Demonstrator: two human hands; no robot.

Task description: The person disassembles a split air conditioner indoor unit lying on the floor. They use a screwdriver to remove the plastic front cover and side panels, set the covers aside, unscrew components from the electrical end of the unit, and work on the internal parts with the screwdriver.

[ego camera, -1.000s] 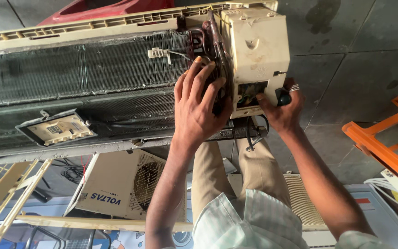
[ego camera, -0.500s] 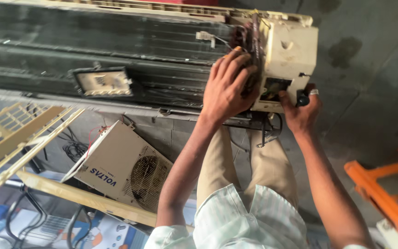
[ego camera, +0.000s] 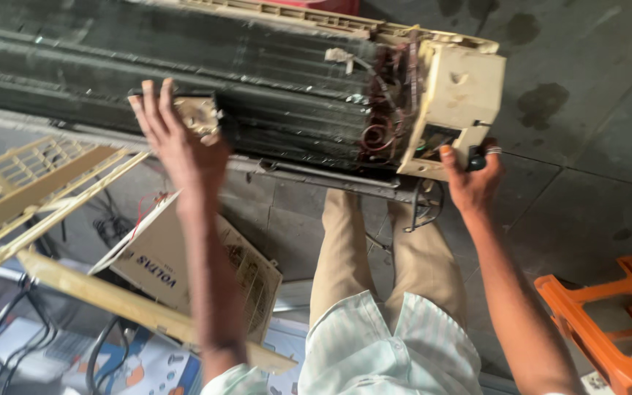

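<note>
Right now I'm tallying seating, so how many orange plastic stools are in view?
1: the orange stool stands on the floor at bottom right, partly cut off by the frame; others may be out of view.

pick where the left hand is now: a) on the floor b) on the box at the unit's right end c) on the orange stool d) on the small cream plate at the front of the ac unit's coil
d: the left hand is spread over the small plate on the dark coil, while the right hand is at the end box.

The left hand (ego camera: 177,143) now spreads open over the small panel (ego camera: 197,113) on the air conditioner unit (ego camera: 257,80), well away from its earlier spot beside the cream end box (ego camera: 462,91).
</note>
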